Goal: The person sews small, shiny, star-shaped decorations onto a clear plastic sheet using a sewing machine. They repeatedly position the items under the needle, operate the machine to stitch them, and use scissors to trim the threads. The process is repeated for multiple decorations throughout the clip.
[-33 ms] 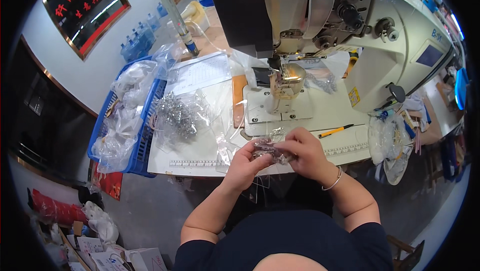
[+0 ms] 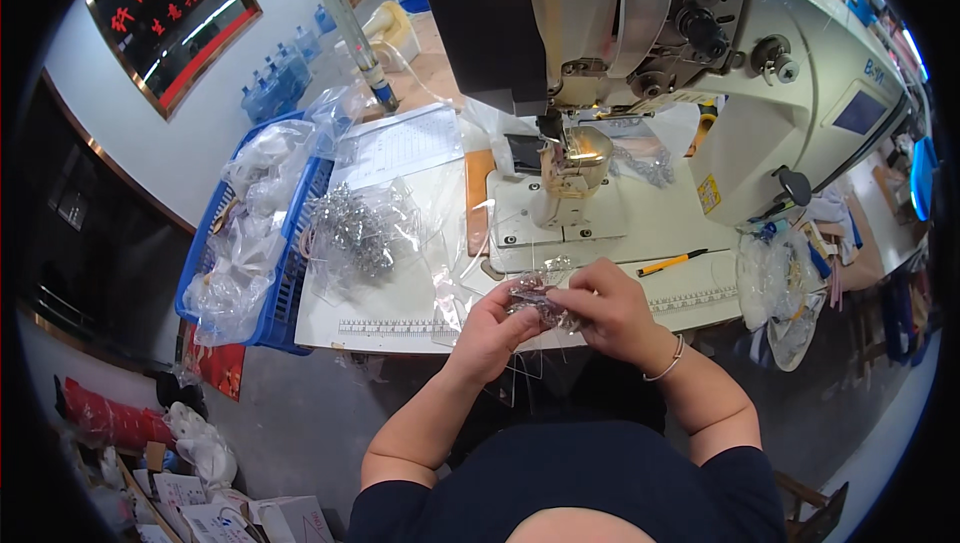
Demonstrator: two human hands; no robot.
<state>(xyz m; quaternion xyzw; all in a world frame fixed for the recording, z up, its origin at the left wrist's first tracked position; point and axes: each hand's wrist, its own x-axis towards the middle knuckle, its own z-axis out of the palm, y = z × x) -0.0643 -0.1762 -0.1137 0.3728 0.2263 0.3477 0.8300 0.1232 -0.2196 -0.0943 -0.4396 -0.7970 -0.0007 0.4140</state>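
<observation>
Over the table's front edge, both hands grip a crumpled, shiny clear-plastic piece (image 2: 533, 295) with a brownish-purple tint. My left hand (image 2: 490, 331) is closed on its left side, thumb on top. My right hand (image 2: 612, 311), with a bangle at the wrist, pinches its right side. The fingers partly hide it, so I cannot make out its exact kind. Just beyond stands a sewing machine (image 2: 580, 153) with a raised post bed. Left of the machine lies a heap of silvery, glittering clear-plastic pieces (image 2: 360, 228).
A blue plastic basket (image 2: 300, 243) of clear bags stands at the table's left end. Papers (image 2: 405, 146) lie near it. A yellow pen (image 2: 672, 263) rests right of my hands, above a ruler strip (image 2: 690, 298). Plastic bags and cloth (image 2: 785, 278) hang at the right.
My right hand has shifted very slightly on the plastic piece. Everything else looks the same.
</observation>
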